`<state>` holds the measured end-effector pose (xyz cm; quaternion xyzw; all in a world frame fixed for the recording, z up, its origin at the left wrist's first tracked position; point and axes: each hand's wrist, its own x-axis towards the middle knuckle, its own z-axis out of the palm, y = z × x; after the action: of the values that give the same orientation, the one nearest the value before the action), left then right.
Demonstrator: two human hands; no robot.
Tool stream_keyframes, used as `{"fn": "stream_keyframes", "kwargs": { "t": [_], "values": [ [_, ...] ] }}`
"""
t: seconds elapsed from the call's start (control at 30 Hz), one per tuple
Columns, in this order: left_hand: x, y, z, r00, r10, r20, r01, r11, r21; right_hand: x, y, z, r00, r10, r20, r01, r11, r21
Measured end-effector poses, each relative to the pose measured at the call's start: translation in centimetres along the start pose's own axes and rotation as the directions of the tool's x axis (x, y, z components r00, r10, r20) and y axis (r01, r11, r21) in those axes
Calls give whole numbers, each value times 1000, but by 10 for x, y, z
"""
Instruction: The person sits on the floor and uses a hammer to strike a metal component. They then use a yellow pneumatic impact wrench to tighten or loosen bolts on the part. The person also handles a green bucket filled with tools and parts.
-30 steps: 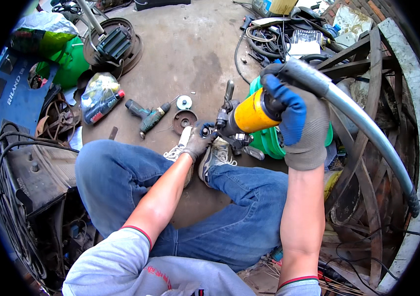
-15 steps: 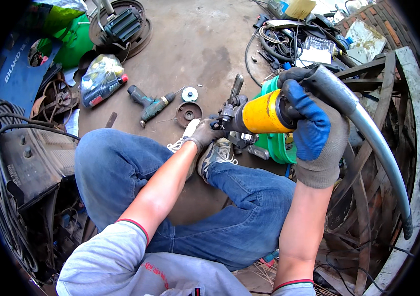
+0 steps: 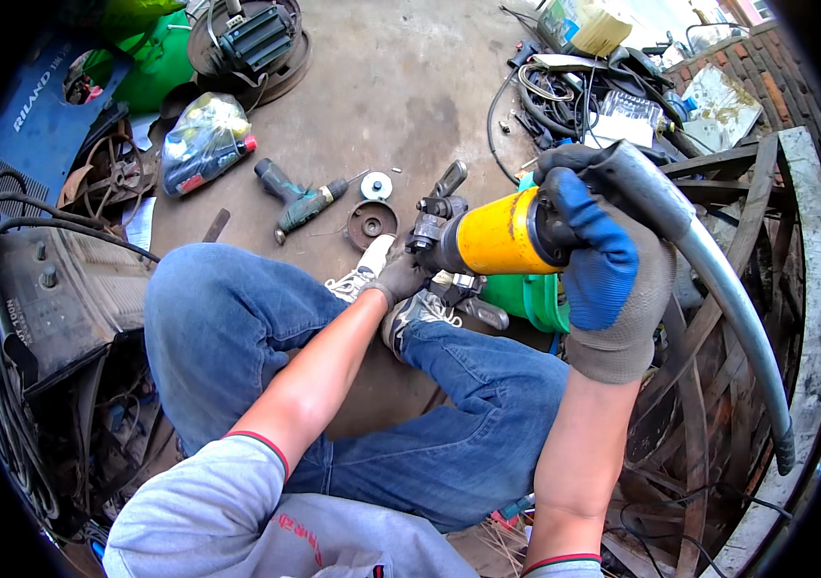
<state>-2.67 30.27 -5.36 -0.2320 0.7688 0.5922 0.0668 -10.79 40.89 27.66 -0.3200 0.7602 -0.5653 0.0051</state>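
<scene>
The yellow grinder (image 3: 499,233) has risen closer to me since a second ago. My right hand (image 3: 613,279) grips its rear, while my left hand (image 3: 399,277) stays closed on its head.

Grey short-sleeved shirt with red-trimmed cuffs, blue jeans, dark glove on left grip (image 3: 399,277), blue-and-grey glove on right grip (image 3: 608,279)

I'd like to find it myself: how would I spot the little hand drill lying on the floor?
Start at the bare concrete floor beyond the person's knees. Left of the two round metal discs and right of the plastic-wrapped bottle lies the drill. It alone has a dark green pistol-shaped body with a thin bit pointing toward the discs.
</scene>
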Motion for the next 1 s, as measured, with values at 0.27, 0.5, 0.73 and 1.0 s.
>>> {"fn": "stream_keyframes", "kwargs": {
  "t": [0.27, 0.5, 0.73, 1.0],
  "values": [
    [19, -54, 26, 995, 15, -95, -32, 983, -182, 3, 4, -2, 998, -56, 6, 57, 987, -153],
    [17, -47, 25, 995, -42, -94, 29, 990, -135, 13, 6, 2, 995, -99, 0, 98, 985, -140],
    [-3, 0, 11, 984, -121, -129, 92, 973, -213, 19, 11, -2, 986, -105, 133, 111, 993, -33],
    [-1, -21, -16, 996, 81, 26, -38, 696, -717, 30, 9, 2, 957, -101, 271, 139, 982, -127]
  ]
}}
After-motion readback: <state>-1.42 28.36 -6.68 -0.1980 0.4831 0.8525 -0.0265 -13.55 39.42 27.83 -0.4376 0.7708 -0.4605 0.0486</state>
